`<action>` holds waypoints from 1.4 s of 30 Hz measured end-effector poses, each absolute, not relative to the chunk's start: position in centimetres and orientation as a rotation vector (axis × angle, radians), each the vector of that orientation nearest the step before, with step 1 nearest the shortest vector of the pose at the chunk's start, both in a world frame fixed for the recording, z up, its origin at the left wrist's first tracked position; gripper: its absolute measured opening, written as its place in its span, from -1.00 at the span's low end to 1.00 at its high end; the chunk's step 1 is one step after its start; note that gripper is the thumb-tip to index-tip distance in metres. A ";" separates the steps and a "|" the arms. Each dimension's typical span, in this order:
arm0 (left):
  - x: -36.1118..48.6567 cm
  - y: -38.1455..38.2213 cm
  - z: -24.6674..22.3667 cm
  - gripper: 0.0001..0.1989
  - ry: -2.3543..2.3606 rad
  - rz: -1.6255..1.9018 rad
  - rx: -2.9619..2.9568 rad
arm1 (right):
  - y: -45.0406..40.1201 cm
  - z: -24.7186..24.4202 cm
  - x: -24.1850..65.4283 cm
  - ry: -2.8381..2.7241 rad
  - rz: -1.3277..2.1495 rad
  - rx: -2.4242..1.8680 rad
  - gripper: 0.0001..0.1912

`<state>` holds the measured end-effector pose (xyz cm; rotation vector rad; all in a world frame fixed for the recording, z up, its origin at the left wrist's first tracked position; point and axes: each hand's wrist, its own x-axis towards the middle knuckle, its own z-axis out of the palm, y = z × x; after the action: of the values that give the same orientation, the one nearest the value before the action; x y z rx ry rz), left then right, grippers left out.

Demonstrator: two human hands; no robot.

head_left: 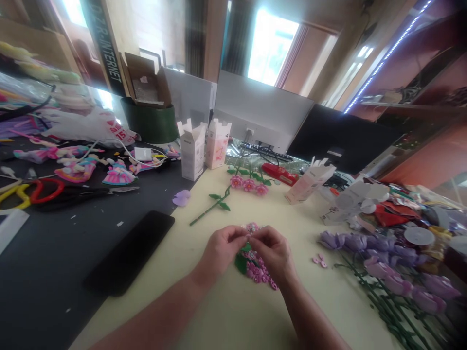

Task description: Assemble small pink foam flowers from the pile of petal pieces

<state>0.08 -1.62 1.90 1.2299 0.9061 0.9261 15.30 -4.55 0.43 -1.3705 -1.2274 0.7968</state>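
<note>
My left hand [226,245] and my right hand [272,248] meet fingertip to fingertip over the cream table. Both are pinched together around a tiny pinkish piece, mostly hidden by the fingers. Beneath and between them lies a pile of small pink pieces [259,273], with a green leaf piece [241,263] at its left side. Beyond my hands is a green stem with leaves [209,210]. Farther back, a row of pink flowers [249,184] on green stems rests on the table. A few loose pink pieces [319,261] lie to the right of my right hand.
Purple roses [379,243] and lilac-pink roses [396,282] lie at the right. Open cartons [193,153] stand behind, near monitors [260,114]. A black phone [131,253], scissors [45,191], pliers [124,189] and small dolls [118,172] are at the left.
</note>
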 end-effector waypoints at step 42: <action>0.5 -1.5 1.5 -0.68 0.916 0.909 1.273 | -9.9 0.5 34.8 -1.454 0.080 -2.087 -0.90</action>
<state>0.50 -1.47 1.49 1.2733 0.9159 0.9095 34.75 -9.87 0.52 -2.0875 -1.4540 0.0798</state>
